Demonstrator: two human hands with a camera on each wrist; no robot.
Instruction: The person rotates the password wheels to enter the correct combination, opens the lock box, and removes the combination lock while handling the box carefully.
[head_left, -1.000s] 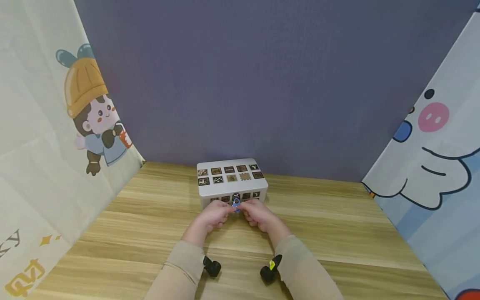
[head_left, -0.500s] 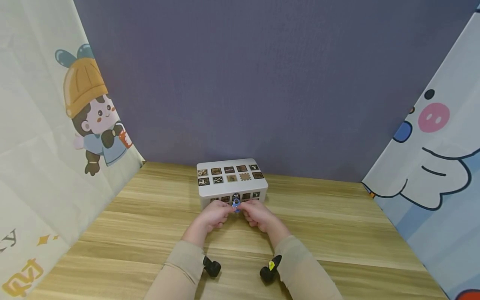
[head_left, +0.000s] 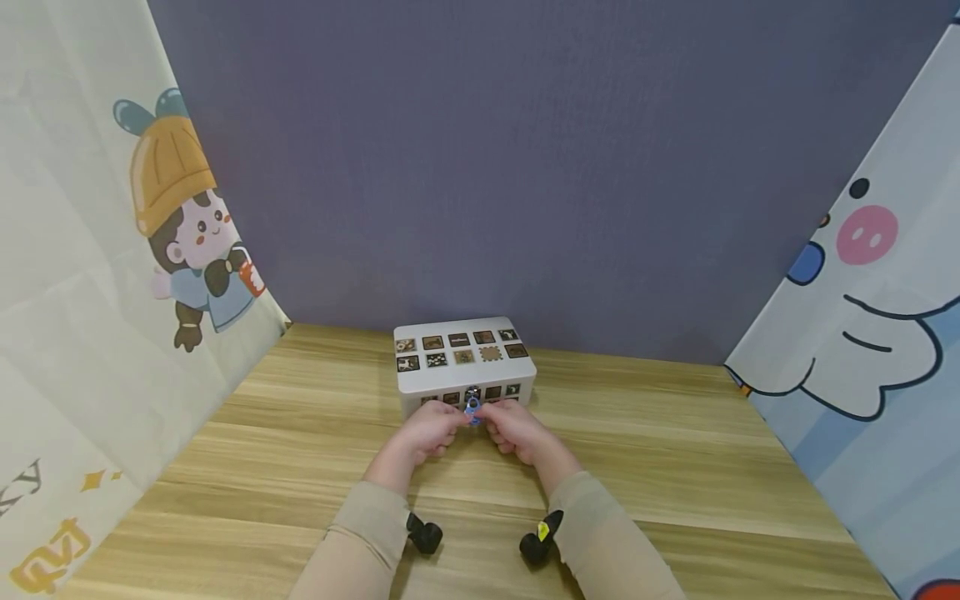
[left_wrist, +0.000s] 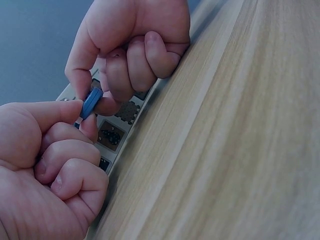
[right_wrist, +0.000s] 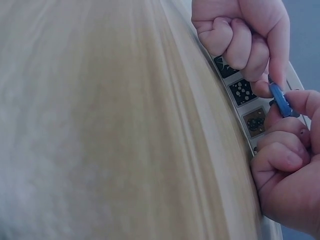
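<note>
A white box [head_left: 420, 382] with a lid and small square pictures lies closed against the back wall. At the metal clasp [head_left: 472, 392] on its front is a small blue padlock [head_left: 472, 407]. My left hand [head_left: 430, 429] pinches the padlock from the left between thumb and index finger. From the other side my right hand [head_left: 517, 428] pinches it the same way. Both wrist views show the blue padlock body [left_wrist: 91, 103] between the fingertips, the other fingers curled into the palms. The fingers cover part of the padlock and of the box front.
The wooden table [head_left: 645, 442] runs up to a dark blue-grey back wall [head_left: 555, 167]. Cartoon-printed cloths hang at the left [head_left: 67, 250] and right [head_left: 900, 350]. A black wrist camera [head_left: 424, 533] sits on the left sleeve, another [head_left: 538, 542] on the right.
</note>
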